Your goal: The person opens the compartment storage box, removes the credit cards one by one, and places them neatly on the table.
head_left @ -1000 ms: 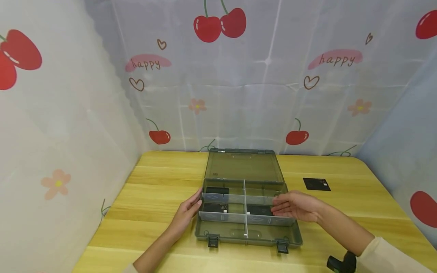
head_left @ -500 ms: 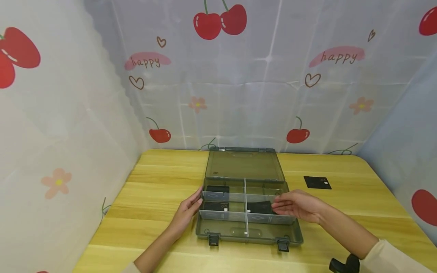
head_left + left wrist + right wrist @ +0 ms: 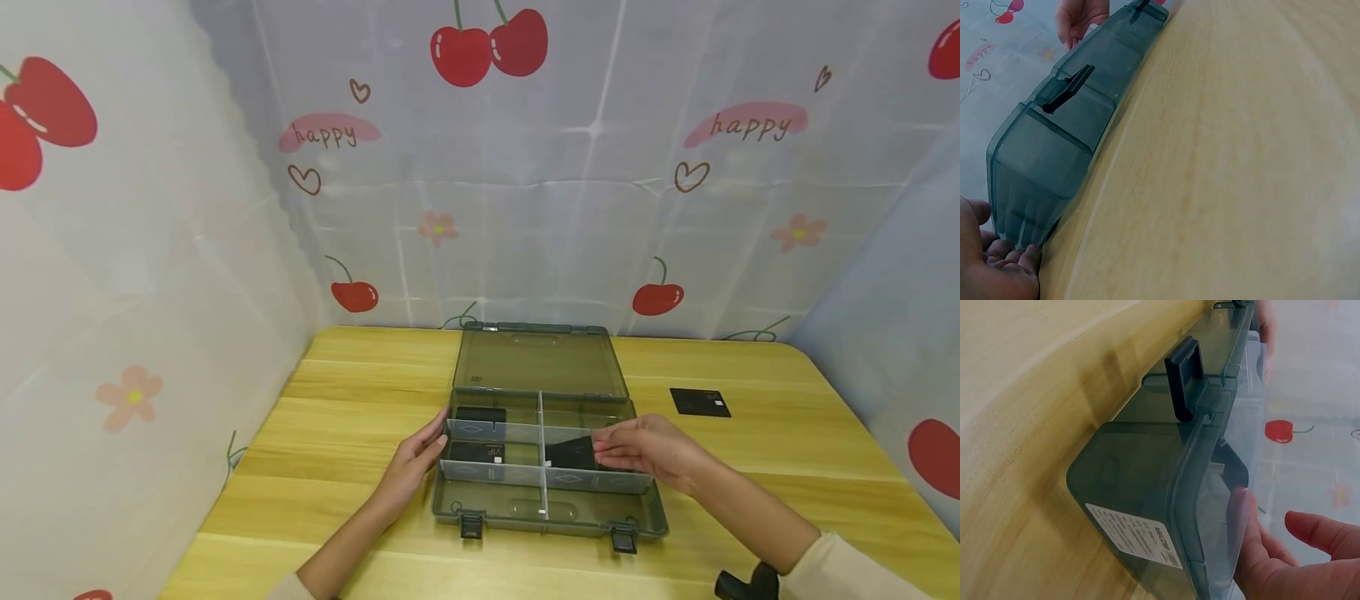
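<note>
An open, smoky transparent compartment box (image 3: 491,524) lies on the table with its lid laid back. My right hand (image 3: 652,450) reaches into the middle right compartment, its fingertips at a black card (image 3: 572,454) that leans with one end raised. In the right wrist view the thumb stands apart from the fingers, and a dark card (image 3: 1234,467) shows through the divider; the contact is partly hidden. My left hand (image 3: 411,467) rests against the box's left side. A black VIP card (image 3: 472,452) lies in the middle left compartment, and a black item (image 3: 480,414) behind it.
Another black card (image 3: 700,402) lies on the wooden table (image 3: 360,383), right of the box. Two dark latches (image 3: 471,526) stick out at the box's front. Clear dividers (image 3: 567,479) separate the compartments. A cherry-print curtain (image 3: 510,250) stands behind the table.
The card at my right fingertips lay flatter before; its right end has risen and it now leans. My right hand has shifted slightly left. The left hand stays at the box's side.
</note>
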The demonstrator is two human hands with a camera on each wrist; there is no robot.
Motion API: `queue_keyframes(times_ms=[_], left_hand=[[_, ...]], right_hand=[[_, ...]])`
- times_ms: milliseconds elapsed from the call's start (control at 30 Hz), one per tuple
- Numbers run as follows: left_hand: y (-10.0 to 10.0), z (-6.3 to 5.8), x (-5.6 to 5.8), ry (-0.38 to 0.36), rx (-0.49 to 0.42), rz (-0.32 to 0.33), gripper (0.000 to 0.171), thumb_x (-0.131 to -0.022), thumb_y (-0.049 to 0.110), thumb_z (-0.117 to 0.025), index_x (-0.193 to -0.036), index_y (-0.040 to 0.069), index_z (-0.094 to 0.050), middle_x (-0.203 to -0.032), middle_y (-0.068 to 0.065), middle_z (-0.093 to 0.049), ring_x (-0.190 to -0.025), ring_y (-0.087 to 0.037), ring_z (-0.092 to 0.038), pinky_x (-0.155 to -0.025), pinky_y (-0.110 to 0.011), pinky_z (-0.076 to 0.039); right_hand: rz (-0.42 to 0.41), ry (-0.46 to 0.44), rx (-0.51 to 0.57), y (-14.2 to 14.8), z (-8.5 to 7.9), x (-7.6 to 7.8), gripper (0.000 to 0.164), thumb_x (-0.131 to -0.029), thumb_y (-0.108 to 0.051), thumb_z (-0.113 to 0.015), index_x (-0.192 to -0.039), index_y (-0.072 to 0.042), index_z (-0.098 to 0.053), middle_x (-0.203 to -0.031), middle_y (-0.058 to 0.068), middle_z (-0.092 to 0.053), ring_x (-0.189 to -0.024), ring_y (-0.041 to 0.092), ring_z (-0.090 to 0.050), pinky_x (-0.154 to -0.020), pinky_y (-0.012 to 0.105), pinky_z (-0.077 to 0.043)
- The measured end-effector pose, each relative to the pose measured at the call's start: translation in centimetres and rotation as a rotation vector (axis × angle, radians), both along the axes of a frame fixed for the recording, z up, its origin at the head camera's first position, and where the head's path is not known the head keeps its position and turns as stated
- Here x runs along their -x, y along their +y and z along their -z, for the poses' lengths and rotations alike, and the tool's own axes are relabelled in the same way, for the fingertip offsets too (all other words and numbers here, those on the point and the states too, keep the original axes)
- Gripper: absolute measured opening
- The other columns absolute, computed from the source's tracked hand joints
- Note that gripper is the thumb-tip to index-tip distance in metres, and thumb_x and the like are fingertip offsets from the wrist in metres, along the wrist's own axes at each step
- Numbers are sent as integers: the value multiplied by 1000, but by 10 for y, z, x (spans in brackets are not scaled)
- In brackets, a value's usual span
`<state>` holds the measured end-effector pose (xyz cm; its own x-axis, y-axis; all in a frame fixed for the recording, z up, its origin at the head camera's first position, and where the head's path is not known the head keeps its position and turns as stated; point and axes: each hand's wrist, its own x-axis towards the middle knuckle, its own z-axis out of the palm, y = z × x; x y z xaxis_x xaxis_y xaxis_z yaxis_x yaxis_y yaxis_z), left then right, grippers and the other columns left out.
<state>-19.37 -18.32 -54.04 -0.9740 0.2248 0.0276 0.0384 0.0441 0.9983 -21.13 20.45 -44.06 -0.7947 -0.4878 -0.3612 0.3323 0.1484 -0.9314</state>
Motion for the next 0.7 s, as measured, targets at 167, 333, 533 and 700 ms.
queue_keyframes(times_ms=[167, 333, 533, 700], left_hand=[[1, 0, 1, 6, -2, -1, 53, -107, 24, -50, -157, 15, -34, -164, -2, -27, -150, -26, -27, -120, -50, -26], [1, -1, 0, 5, -7, -1, 54, -107, 24, -50, -157, 14, -34, -164, -2, -26, -151, -26, -26, -120, -49, -25], [1, 0, 1, 0, -4, -2, 53, -107, 25, -50, -157, 15, -35, -164, -2, -26, -151, -26, -26, -120, -49, -26], [1, -1, 0, -10, 3, -13, 53, -106, 25, -50, -157, 15, -36, -164, -2, -27, -150, -26, -28, -120, -48, -27]], right_hand=[[26, 37, -37, -7, 2, 0, 46, -102, -10, -54, -134, 23, -47, -115, 19, -70, -101, 21, -72, -89, 32, -60], [40, 85, -83, -13, 9, 2, 41, -101, -10, -56, -128, 21, -54, -110, 15, -70, -95, 19, -71, -85, 31, -61], [81, 128, -152, -19, 12, 2, 42, -97, -7, -62, -129, 20, -53, -113, 21, -68, -94, 25, -72, -83, 35, -62], [98, 147, -193, -23, 13, 0, 45, -95, -4, -64, -130, 20, -51, -114, 27, -69, -96, 32, -74, -81, 38, -63]])
